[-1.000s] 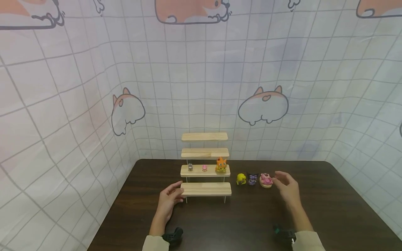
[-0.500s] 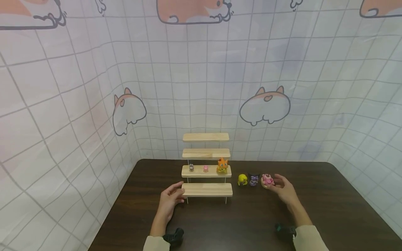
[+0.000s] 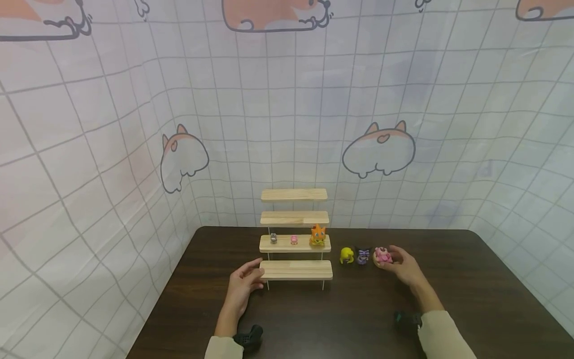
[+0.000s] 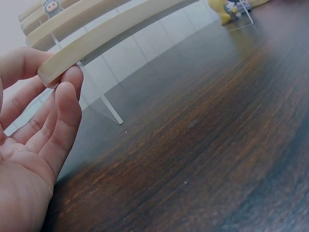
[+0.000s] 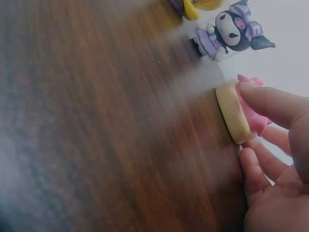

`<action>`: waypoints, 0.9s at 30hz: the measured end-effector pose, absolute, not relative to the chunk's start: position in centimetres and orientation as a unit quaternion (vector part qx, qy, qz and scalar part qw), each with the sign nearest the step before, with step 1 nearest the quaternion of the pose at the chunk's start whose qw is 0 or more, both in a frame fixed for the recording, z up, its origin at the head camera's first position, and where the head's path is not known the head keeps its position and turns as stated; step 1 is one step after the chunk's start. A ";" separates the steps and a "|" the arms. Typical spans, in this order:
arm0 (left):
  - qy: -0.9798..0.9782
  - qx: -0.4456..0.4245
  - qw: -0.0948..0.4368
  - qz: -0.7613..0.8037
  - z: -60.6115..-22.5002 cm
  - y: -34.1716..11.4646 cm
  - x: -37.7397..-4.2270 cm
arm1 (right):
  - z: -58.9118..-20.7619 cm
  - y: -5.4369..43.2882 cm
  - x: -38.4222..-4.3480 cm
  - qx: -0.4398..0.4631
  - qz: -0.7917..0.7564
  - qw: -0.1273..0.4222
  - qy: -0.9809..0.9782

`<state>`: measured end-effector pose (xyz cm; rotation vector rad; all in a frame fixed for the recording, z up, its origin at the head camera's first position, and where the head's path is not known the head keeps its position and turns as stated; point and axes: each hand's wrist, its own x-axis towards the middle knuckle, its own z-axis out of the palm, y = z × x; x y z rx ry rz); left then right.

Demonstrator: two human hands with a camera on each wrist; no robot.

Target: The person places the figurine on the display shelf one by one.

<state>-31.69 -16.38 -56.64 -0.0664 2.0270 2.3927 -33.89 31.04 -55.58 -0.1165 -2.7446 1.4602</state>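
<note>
My left hand (image 3: 239, 289) pinches the left end of the lowest board of a tiered wooden display stand (image 3: 296, 270). In the left wrist view, fingers and thumb meet round the board's end, above a clear leg (image 4: 112, 110). To the right of the stand, my right hand (image 3: 409, 270) holds a pink figurine (image 3: 383, 255) by its side. Its round cream base (image 5: 232, 115) stands on the table, with the thumb over the pink body and other fingers behind. A purple-and-black figurine (image 5: 231, 30) and a yellow figurine (image 3: 346, 256) stand to its left.
On the stand's second board from the bottom sit a small grey figurine (image 3: 273, 239), a small pink one and a larger orange figurine (image 3: 318, 236). The dark wooden table (image 3: 332, 319) meets a gridded curtain (image 3: 300, 149) with dog drawings at the back and sides.
My right hand has moved left and closed its thumb and fingers on the pink figurine. The left hand has kept its hold on the stand.
</note>
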 end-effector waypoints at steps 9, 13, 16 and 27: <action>0.650 -0.026 0.005 0.759 -56.4 -16.3 -31.6 | -55.2 31.1 -34.0 -0.025 0.464 0.015 -0.886; 0.652 -0.027 0.005 0.757 -56.3 -16.3 -31.6 | -55.2 31.1 -34.1 -0.018 0.457 0.014 -0.889; 0.651 -0.027 0.003 0.758 -56.4 -16.4 -31.6 | -55.2 31.1 -34.1 -0.009 0.450 0.013 -0.893; 0.649 -0.023 0.005 0.761 -56.4 -16.4 -31.6 | -55.4 31.2 -34.2 -0.010 0.444 0.016 -0.896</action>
